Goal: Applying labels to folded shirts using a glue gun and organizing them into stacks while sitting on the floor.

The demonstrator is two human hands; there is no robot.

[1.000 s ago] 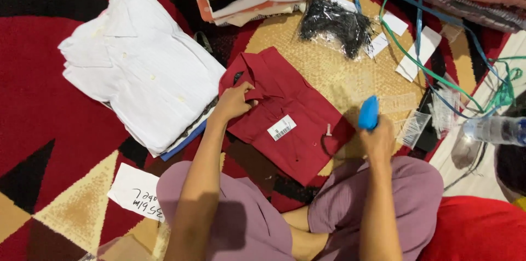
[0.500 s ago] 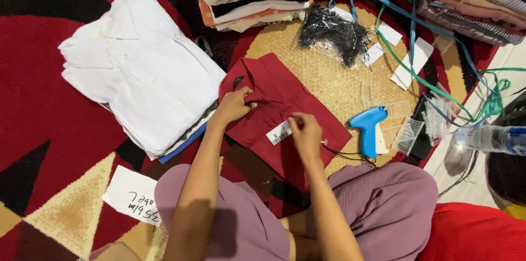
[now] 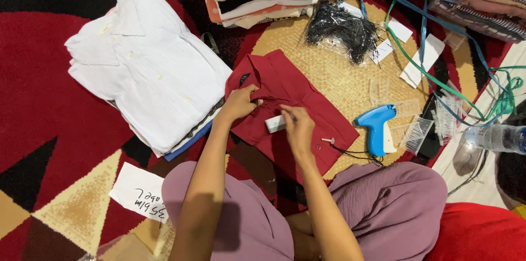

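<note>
As hands pinch — red shirt.

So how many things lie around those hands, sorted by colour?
Red: 1, folded shirt under left hand and right hand
White: 2, tag, shirt stack
Blue: 1, tagging gun
Black: 1, string bundle
Total: 5

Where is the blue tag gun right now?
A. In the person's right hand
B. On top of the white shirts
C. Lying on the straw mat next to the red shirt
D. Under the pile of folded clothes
C. The blue tag gun lies on the straw mat just beside the red shirt, while the right hand is on the shirt at the white tag.
</note>
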